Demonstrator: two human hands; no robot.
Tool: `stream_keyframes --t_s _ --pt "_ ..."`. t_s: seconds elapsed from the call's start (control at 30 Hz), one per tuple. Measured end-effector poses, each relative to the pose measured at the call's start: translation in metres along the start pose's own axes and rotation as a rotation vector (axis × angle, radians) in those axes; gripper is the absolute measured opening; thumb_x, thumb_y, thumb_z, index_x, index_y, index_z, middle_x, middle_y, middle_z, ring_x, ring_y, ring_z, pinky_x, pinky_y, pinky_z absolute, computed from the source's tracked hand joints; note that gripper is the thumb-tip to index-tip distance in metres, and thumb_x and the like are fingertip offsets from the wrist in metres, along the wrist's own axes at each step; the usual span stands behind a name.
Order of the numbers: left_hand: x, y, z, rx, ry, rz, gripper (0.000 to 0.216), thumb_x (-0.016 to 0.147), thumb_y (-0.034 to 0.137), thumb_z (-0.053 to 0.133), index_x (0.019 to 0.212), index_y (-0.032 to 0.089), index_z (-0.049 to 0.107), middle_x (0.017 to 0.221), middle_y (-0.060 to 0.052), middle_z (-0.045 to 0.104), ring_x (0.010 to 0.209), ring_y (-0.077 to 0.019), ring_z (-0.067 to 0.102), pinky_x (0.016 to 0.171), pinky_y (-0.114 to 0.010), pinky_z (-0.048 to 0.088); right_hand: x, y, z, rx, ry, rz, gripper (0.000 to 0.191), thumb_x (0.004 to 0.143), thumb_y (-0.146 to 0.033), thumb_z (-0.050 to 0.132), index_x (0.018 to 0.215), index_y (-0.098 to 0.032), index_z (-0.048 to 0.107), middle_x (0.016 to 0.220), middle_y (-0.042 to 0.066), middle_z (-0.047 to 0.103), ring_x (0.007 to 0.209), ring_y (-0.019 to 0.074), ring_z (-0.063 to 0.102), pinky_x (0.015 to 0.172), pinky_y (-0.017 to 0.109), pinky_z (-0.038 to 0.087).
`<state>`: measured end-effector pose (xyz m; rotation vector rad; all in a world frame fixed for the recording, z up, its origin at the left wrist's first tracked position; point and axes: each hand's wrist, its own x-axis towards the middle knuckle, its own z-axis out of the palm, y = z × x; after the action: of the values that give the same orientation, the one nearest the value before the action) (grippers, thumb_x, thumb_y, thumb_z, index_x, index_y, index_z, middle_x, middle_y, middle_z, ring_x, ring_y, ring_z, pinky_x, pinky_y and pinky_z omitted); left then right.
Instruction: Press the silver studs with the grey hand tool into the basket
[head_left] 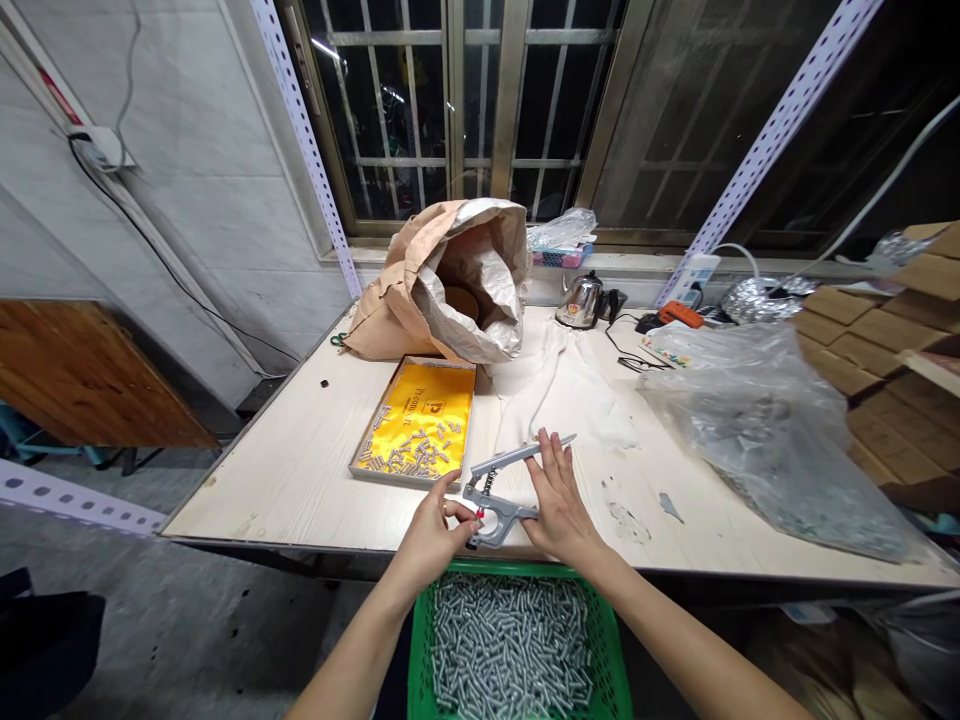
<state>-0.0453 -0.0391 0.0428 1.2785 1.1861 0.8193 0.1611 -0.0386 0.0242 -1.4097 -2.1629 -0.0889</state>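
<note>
Grey hand pliers [511, 513] with a coil spring and a small red part at the jaw, looking like snap-fastener pliers, are held over the table's front edge. My right hand [559, 505] grips their handles, which are spread apart, with the fingers over the upper one. At the jaw end, my left hand [435, 530] has thumb and fingers closed beside the red part; whatever they pinch is too small to make out. Just beyond lies a shallow tray [469, 440] with a yellow printed sheet and several small metal pieces. Below the pliers, a green basket [619, 670] holds many small silvery metal pieces [510, 640].
A large open paper sack [390, 300] stands behind the tray. A white cloth [555, 390], a metal kettle [579, 302] and an orange object [680, 314] are farther back. A clear plastic bag [780, 440] and stacked cardboard boxes [892, 390] take up the right side.
</note>
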Motion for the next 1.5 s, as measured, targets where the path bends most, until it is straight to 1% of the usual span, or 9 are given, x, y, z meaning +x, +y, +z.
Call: stream_keyframes --t_s 0.4,0.57,0.67,0.77,0.9,1.1,1.23,1.33,1.5 --pt "-0.003 -0.002 -0.002 0.016 0.028 -0.004 0.073 0.068 0.023 0.067 0.132 0.013 0.032 0.071 0.000 0.065 0.067 -0.0148 0.058 0.061 -0.025 0.038 0.003 -0.004 -0.007 -0.103 0.029 0.024 0.066 0.063 -0.023 0.056 0.125 -0.009 0.042 0.145 0.018 0.025 0.135 0.0312 0.017 0.108 0.050 0.015" --pt "-0.005 -0.002 -0.002 -0.021 0.016 -0.019 0.076 0.067 0.027 0.069 0.132 0.014 0.033 0.071 0.000 0.063 0.063 -0.0131 0.056 0.058 -0.024 0.038 0.004 -0.002 -0.007 -0.088 0.039 0.014 0.054 0.064 -0.024 0.055 0.117 -0.014 0.048 0.134 0.016 0.041 0.127 0.0310 0.032 0.108 0.056 0.005" --pt "-0.008 0.002 -0.007 -0.044 0.038 -0.027 0.077 0.067 0.035 0.068 0.132 0.013 0.032 0.078 -0.001 0.063 0.068 -0.0136 0.057 0.059 -0.024 0.038 0.005 0.003 -0.002 -0.055 -0.017 -0.039 0.039 0.067 -0.021 0.052 0.105 -0.014 0.051 0.117 0.015 0.051 0.113 0.0282 0.045 0.105 0.054 0.021" --pt "-0.010 0.005 -0.015 -0.063 0.148 0.002 0.075 0.067 0.044 0.066 0.128 0.012 0.037 0.085 -0.004 0.063 0.081 -0.0168 0.059 0.066 -0.026 0.041 0.009 0.010 0.005 -0.082 -0.113 -0.017 0.040 0.072 -0.022 0.052 0.110 -0.010 0.047 0.106 0.015 0.055 0.100 0.0259 0.051 0.088 0.041 0.043" --pt "-0.009 0.003 -0.017 -0.064 0.211 -0.004 0.067 0.068 0.051 0.062 0.119 0.010 0.046 0.080 -0.005 0.064 0.083 -0.0189 0.058 0.073 -0.029 0.042 0.022 0.017 0.013 -0.246 -0.364 0.066 0.036 0.079 -0.027 0.051 0.110 -0.009 0.049 0.098 0.015 0.059 0.093 0.0251 0.055 0.078 0.033 0.045" --pt "-0.004 -0.005 -0.001 -0.045 0.248 -0.020 0.058 0.070 0.062 0.053 0.103 0.013 0.058 0.084 -0.008 0.067 0.077 -0.0191 0.058 0.070 -0.030 0.042 0.041 0.026 0.025 -0.269 -0.467 0.056 0.017 0.082 -0.028 0.049 0.088 -0.014 0.056 0.082 0.011 0.065 0.070 0.0187 0.060 0.063 0.026 0.042" --pt "0.000 -0.007 0.004 -0.035 0.215 -0.082 0.061 0.073 0.066 0.045 0.090 0.011 0.066 0.081 -0.009 0.067 0.073 -0.0185 0.057 0.060 -0.026 0.039 0.043 0.018 0.022 -0.260 -0.415 0.022 0.021 0.080 -0.031 0.050 0.090 -0.014 0.055 0.083 0.010 0.063 0.075 0.0207 0.058 0.066 0.028 0.041" --pt "-0.001 -0.008 0.005 -0.058 0.127 -0.136 0.052 0.068 0.061 0.055 0.077 0.011 0.068 0.070 -0.006 0.065 0.066 -0.0163 0.054 0.056 -0.024 0.035 0.041 0.009 0.011 -0.248 -0.331 0.001 0.028 0.079 -0.036 0.051 0.097 -0.014 0.053 0.095 0.012 0.060 0.090 0.0247 0.053 0.078 0.035 0.041" --pt "-0.010 -0.012 0.006 -0.067 0.065 -0.090 0.030 0.062 0.042 0.069 0.061 0.013 0.065 0.059 -0.002 0.061 0.059 -0.0132 0.050 0.059 -0.024 0.035 0.028 0.000 0.001 -0.151 -0.056 -0.073 0.026 0.076 -0.028 0.051 0.098 -0.014 0.057 0.116 0.015 0.052 0.109 0.0286 0.043 0.097 0.046 0.032"
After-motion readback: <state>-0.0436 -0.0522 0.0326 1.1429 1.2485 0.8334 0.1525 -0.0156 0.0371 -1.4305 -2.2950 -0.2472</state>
